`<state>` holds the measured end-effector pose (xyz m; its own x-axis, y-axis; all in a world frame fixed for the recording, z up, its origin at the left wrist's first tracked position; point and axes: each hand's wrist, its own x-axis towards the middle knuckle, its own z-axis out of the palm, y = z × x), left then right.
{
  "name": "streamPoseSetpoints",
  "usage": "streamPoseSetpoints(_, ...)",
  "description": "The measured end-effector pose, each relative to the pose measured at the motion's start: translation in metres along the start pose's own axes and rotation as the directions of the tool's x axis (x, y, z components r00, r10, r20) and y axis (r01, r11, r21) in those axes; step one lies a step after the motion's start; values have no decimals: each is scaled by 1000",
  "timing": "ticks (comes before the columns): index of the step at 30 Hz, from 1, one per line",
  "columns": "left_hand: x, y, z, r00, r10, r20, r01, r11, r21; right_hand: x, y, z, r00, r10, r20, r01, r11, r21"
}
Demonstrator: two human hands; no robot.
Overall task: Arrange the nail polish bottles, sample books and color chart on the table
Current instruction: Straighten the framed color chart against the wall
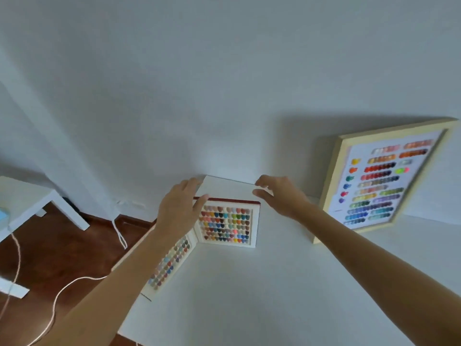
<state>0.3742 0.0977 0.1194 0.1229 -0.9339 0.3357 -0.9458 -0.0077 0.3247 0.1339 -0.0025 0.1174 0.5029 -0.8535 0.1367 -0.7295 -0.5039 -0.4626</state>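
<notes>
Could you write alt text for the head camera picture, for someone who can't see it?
Two bare hands, left hand and right hand, reach over an open sample book of coloured nail tips standing on a white table. A wood-framed colour chart leans against the wall, right.

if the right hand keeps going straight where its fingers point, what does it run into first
Probably the top edge of the open sample book, standing near the table's back corner. The right hand points left toward the left hand, though depth is unclear.

Soft, even daylight, faint shadows on the wall (pixel 224 83), overall motion blur, wide-angle bending at edges.
</notes>
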Motion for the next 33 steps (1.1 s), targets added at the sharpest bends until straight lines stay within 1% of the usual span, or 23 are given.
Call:
streamPoseSetpoints(4,30,64,24,992,127,-8,-127,983,-130,-32,46,-39,979,72,-191,-71,997,14)
streamPoseSetpoints(8,52,130,60,970,243,-13,-238,939,-248,-70,99,-79,938,166,-304,-171,985,13)
streamPoseSetpoints(10,59,161,80,964,266,-18,-259,916,-305,-88,127,-95,919,221,-327,-227,974,21)
streamPoseSetpoints(13,62,204,111,970,243,-15,-228,888,-398,-115,173,-118,895,296,-335,-290,955,69)
streamPoseSetpoints(17,60,246,153,988,157,6,-137,877,-460,-142,230,-137,857,367,-362,-345,930,127)
streamPoseSetpoints(21,53,271,183,989,145,-42,-144,821,-552,-155,282,-141,841,426,-334,-406,904,130)
streamPoseSetpoints(23,52,278,196,991,110,-70,-131,820,-557,-156,301,-142,829,451,-330,-426,892,150)
streamPoseSetpoints(25,49,282,208,995,64,-81,-98,829,-550,-153,315,-141,824,456,-336,-419,890,178)
streamPoseSetpoints(28,47,287,221,997,16,-79,-58,826,-561,-145,331,-141,840,424,-339,-372,904,211)
streamPoseSetpoints(33,55,285,225,996,9,-84,-56,820,-570,-127,348,-139,871,343,-351,-286,936,206)
